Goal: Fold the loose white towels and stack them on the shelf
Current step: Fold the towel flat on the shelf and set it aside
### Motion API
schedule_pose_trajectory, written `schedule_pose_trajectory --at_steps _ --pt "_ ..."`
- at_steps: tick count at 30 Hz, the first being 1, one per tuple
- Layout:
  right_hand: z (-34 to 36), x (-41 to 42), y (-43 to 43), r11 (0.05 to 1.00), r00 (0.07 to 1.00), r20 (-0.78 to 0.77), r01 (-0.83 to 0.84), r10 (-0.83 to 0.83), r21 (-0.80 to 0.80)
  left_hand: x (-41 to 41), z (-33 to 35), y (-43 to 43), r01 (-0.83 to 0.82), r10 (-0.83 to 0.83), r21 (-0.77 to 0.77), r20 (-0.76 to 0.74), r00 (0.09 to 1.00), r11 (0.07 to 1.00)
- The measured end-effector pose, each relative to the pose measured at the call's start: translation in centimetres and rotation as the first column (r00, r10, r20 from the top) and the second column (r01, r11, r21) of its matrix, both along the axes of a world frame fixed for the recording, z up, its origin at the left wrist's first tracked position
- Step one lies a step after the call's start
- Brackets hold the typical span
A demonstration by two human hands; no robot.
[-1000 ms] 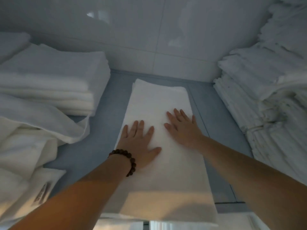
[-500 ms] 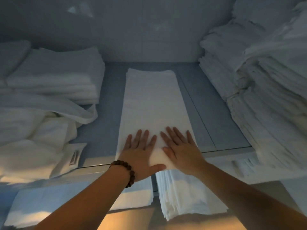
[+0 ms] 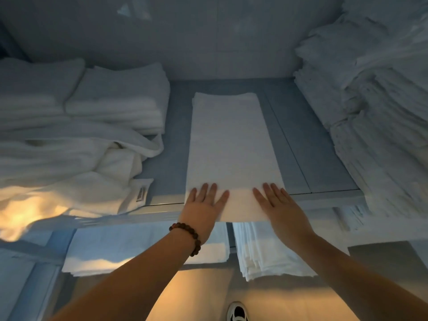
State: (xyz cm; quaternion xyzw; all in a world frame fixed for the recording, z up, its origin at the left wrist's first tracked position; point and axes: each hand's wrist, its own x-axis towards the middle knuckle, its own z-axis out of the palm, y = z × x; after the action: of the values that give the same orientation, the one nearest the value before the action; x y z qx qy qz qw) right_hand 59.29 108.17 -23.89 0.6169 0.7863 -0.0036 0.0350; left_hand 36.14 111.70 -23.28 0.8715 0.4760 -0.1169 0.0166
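Note:
A long folded white towel (image 3: pixel 231 144) lies flat down the middle of the grey-blue shelf (image 3: pixel 308 163), its near end hanging slightly over the shelf's front edge. My left hand (image 3: pixel 205 205), with a bead bracelet at the wrist, rests palm down on the towel's near left corner. My right hand (image 3: pixel 276 205) presses flat on the near right corner. Both hands have fingers spread and grip nothing.
Folded white towels and a loose rumpled one (image 3: pixel 69 163) fill the shelf's left side. A tall stack of white linen (image 3: pixel 375 117) lines the right. A lower shelf holds more folded stacks (image 3: pixel 266 251). A shoe (image 3: pixel 237 312) shows on the floor below.
My hands slid back along the towel from its middle to its near end and moved apart to the two corners. The view pulled back, showing the shelf's front edge and the lower shelf.

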Motion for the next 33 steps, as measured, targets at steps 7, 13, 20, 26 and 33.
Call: schedule_pose_trajectory --at_steps 7,13,20,26,33 --pt "3.2 0.2 -2.2 0.993 0.999 0.044 0.018 -0.013 -0.116 -0.4 2.9 -2.4 -0.024 0.022 -0.128 -0.016 1.000 0.992" --pt "6.8 1.1 -6.9 0.998 0.985 -0.167 0.047 -0.053 -0.039 -2.0 6.8 -6.4 -0.049 0.064 -0.065 0.248 0.967 0.997" --pt "11.2 1.0 -11.9 0.916 0.876 -0.482 0.204 -0.013 0.347 -4.1 10.6 -9.9 -0.161 -0.004 0.205 0.630 0.777 0.966" --pt "13.9 0.4 -13.8 0.828 0.877 -0.479 0.246 0.031 0.504 -3.4 13.2 -12.3 -0.281 -0.060 0.326 0.743 0.667 0.903" --pt "16.3 1.6 -15.2 0.743 0.834 -0.547 0.318 0.076 0.588 -0.9 16.6 -14.8 -0.370 -0.062 0.324 0.819 0.571 0.871"
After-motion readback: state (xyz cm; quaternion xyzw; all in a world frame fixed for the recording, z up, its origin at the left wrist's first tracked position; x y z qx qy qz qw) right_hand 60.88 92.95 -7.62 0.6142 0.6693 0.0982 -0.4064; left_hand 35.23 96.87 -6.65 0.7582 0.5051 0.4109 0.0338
